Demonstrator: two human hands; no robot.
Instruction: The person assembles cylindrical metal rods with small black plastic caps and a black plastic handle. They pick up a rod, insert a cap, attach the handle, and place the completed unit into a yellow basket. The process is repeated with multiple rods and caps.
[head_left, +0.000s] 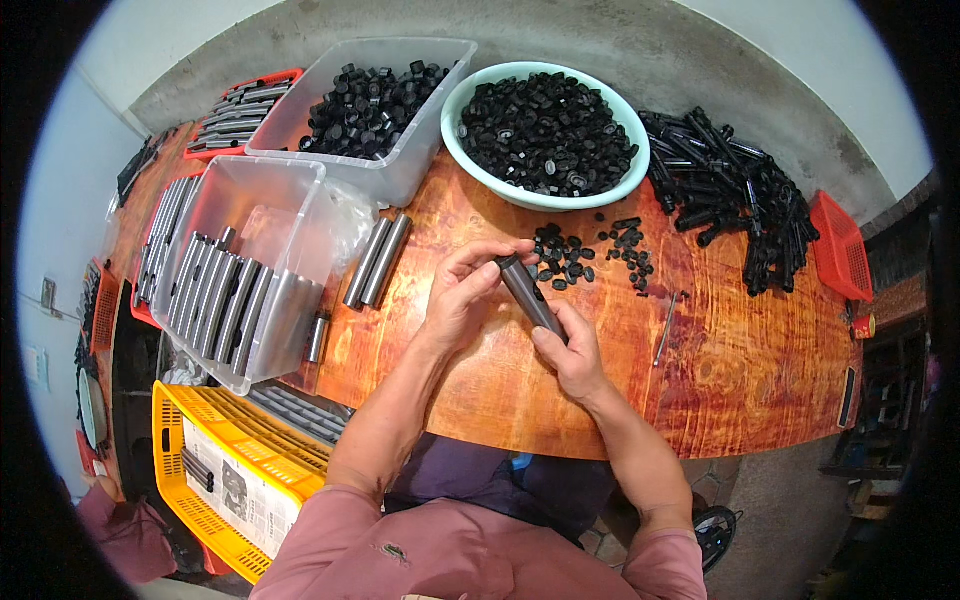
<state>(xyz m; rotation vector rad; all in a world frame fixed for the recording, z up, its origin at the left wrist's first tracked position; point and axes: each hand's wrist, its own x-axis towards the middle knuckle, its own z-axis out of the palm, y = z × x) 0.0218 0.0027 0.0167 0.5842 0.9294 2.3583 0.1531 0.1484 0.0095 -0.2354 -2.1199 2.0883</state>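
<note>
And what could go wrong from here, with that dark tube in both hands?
The dark tube looks smooth, so it might slip from the left hand and right hand. The left fingertips are close to the loose black pieces and could scatter them. The pair of grey tubes lying loose on the table might roll if bumped.

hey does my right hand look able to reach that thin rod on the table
Probably yes: the rod lies right of your right hand, with only tabletop visible between, but that hand holds the dark tube and may need freeing first.
</note>
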